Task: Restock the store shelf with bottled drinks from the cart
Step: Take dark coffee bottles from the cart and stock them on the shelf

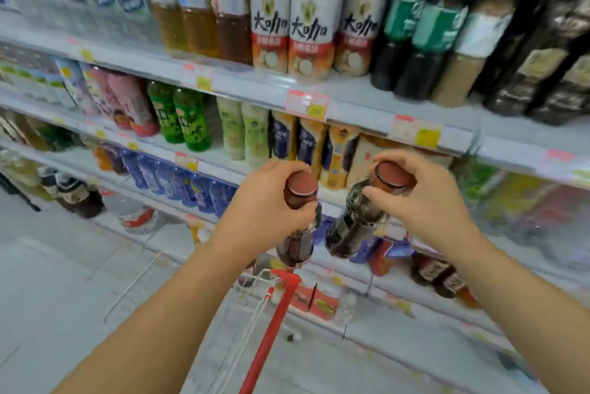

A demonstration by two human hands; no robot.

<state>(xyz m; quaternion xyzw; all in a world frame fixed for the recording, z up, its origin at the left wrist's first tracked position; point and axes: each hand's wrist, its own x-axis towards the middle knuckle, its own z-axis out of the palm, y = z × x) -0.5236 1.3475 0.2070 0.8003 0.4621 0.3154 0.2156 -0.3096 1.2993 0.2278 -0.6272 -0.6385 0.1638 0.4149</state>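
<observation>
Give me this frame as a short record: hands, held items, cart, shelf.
left hand: grips left dark bottle near its brown cap, roughly upright
right hand: pinches right dark bottle at its brown cap, tilted
bottles: apart, held in front of the shelves
cart: red handle below the hands
shelves: stocked with bottled drinks, yellow price tags on edges

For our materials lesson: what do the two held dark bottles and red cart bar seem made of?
Dark brown-capped bottles, left and right: probably clear glossy plastic; dark liquid shows through, highlights glint. Red cart bar: smooth plastic or coated metal; cannot tell.
</observation>
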